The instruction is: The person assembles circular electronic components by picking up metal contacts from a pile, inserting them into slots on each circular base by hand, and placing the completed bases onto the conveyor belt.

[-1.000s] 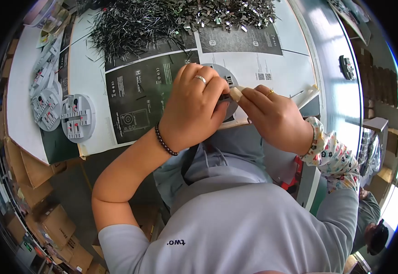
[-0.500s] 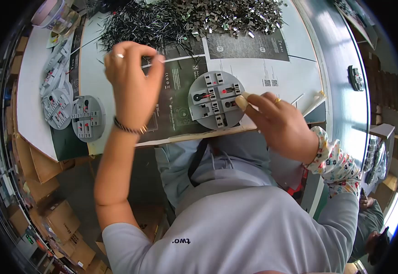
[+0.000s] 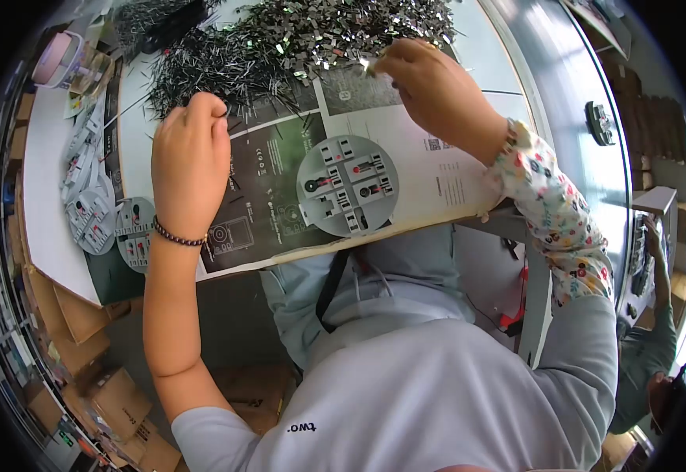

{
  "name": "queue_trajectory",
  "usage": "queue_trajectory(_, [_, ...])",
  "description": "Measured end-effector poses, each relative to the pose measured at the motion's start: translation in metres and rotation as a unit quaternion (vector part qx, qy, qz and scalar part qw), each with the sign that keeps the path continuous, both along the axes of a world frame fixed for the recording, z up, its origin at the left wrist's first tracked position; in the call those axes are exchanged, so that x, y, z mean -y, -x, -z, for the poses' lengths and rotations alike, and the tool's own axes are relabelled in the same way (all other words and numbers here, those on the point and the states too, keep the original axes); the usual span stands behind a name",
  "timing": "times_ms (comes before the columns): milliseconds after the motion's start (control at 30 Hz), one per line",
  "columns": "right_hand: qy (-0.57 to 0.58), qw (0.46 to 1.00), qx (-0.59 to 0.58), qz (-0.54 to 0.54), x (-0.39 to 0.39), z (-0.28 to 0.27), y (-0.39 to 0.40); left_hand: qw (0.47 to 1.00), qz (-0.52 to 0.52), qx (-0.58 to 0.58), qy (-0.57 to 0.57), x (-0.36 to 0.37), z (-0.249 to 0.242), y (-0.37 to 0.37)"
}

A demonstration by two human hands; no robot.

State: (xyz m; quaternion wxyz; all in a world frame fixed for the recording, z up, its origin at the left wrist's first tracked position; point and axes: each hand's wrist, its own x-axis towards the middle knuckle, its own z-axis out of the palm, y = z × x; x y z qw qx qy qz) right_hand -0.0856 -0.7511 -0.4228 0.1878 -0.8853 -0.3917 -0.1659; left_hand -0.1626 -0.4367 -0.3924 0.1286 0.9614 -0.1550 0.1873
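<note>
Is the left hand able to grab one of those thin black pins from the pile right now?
Probably yes. The left hand already rests at the near edge of the pile of thin black pins, with nothing between them. The round grey plate lies off to the side, out of the way.

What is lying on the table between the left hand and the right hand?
In the head view, between the left hand and the right hand lie printed sheets and the pile's loose metal pieces.

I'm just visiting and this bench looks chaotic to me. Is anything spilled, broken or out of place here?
Nothing looks broken. The thin dark pins and shiny metal clips lie in loose heaps on the bench, straggling onto the printed sheet. The left hand and right hand reach into them. The grey round plate lies flat.
</note>
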Motion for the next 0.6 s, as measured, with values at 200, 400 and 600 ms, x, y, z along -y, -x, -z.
queue_trajectory(200, [-0.053,0.991,-0.123,0.004,0.03,-0.02,0.01,0.964,-0.029,-0.173,0.2,-0.002,-0.007,0.006])
queue_trajectory(400, [-0.023,0.999,-0.045,-0.015,0.006,0.001,-0.007,0.881,0.038,-0.268,0.388,0.018,-0.004,0.012])
queue_trajectory(600, [0.004,0.997,-0.069,-0.029,0.007,-0.005,-0.004,0.894,0.045,-0.229,0.382,0.031,-0.008,0.029])
